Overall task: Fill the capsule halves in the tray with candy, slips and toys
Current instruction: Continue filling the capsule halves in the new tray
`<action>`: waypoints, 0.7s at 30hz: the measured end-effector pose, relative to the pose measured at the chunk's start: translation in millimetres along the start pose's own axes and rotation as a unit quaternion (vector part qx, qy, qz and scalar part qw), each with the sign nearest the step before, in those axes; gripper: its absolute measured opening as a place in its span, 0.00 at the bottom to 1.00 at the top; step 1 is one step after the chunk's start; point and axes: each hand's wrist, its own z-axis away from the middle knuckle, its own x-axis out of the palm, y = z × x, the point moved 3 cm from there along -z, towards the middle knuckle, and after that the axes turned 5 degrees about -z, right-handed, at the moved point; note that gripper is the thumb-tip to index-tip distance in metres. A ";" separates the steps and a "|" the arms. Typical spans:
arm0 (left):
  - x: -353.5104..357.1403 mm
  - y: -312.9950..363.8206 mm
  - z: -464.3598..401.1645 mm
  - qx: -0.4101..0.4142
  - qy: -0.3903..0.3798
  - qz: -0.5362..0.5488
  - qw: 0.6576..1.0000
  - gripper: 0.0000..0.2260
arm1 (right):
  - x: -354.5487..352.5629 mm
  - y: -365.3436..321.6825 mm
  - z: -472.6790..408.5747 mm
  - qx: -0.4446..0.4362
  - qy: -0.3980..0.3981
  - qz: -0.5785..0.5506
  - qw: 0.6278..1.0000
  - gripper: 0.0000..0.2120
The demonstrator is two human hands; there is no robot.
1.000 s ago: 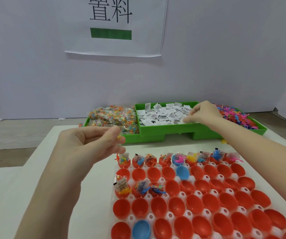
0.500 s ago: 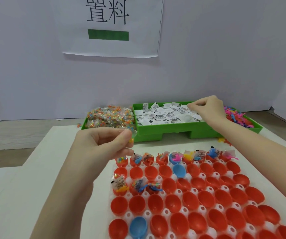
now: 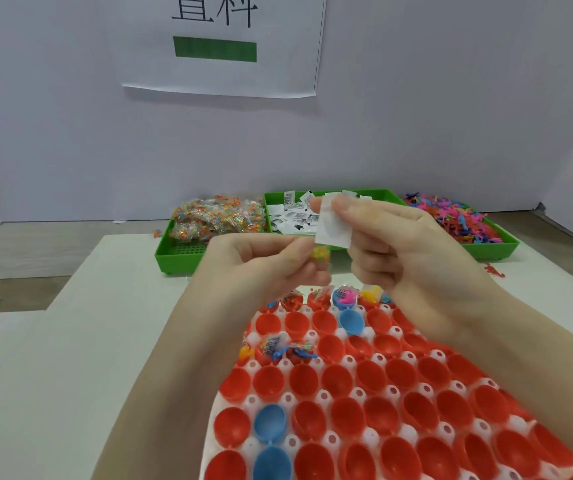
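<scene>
My left hand (image 3: 264,265) pinches a small clear candy packet (image 3: 320,253) above the far rows of the white tray (image 3: 347,360). Right beside it, my right hand (image 3: 399,251) pinches a white paper slip (image 3: 332,225) between thumb and forefinger. The two hands nearly touch. The tray holds red capsule halves (image 3: 304,379) and a few blue ones (image 3: 270,422). Halves in the far row and three in the third row contain candy, slips and toys (image 3: 288,348); the others hold nothing. My arms hide part of the tray.
At the back stand green bins: candy packets (image 3: 216,216) on the left, paper slips (image 3: 295,216) in the middle, coloured plastic toys (image 3: 458,220) on the right. A stray toy (image 3: 492,270) lies on the table by the right bin. A white wall with a paper sign rises behind.
My right hand has lifted a slip out of the middle bin and come back toward my left hand. The left hand moved slightly right with the candy packet. The camera tilted down.
</scene>
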 end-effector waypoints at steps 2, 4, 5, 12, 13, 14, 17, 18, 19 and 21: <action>6.8 5.6 4.4 -0.006 -0.047 0.031 0.998 0.07 | 5.8 -2.4 8.4 -0.014 0.014 0.011 1.000 0.12; 9.8 11.2 8.3 -0.005 -0.075 0.050 0.996 0.08 | 5.6 -3.8 14.2 -0.026 0.040 0.031 0.998 0.11; 11.0 14.2 10.3 -0.004 -0.084 0.057 0.995 0.09 | 5.1 -4.8 16.8 -0.028 0.049 0.036 0.998 0.12; 20.3 21.6 15.8 0.019 -0.102 0.021 0.994 0.13 | 8.1 -12.2 29.7 -0.071 0.066 0.074 0.993 0.13; 20.4 21.3 16.3 0.032 -0.095 0.004 0.995 0.13 | 8.7 -12.6 30.1 -0.070 0.068 0.074 0.992 0.13; 20.2 20.8 16.3 0.039 -0.084 -0.006 0.996 0.11 | 8.6 -12.6 29.9 -0.066 0.067 0.070 0.993 0.14; 18.5 18.2 14.8 0.046 -0.058 -0.036 0.997 0.05 | 3.6 -11.8 29.0 -0.045 0.065 -0.021 0.997 0.20; 18.3 17.7 14.2 0.045 -0.054 -0.044 0.997 0.05 | 1.8 -13.1 28.9 -0.046 0.063 -0.063 0.995 0.19; 17.7 17.2 13.8 0.042 -0.051 -0.047 0.997 0.05 | 0.1 -15.0 29.2 -0.053 0.062 -0.088 0.993 0.18; 17.1 17.3 13.9 0.038 -0.046 -0.047 0.997 0.05 | -3.0 -18.4 29.7 -0.073 0.066 -0.083 0.992 0.16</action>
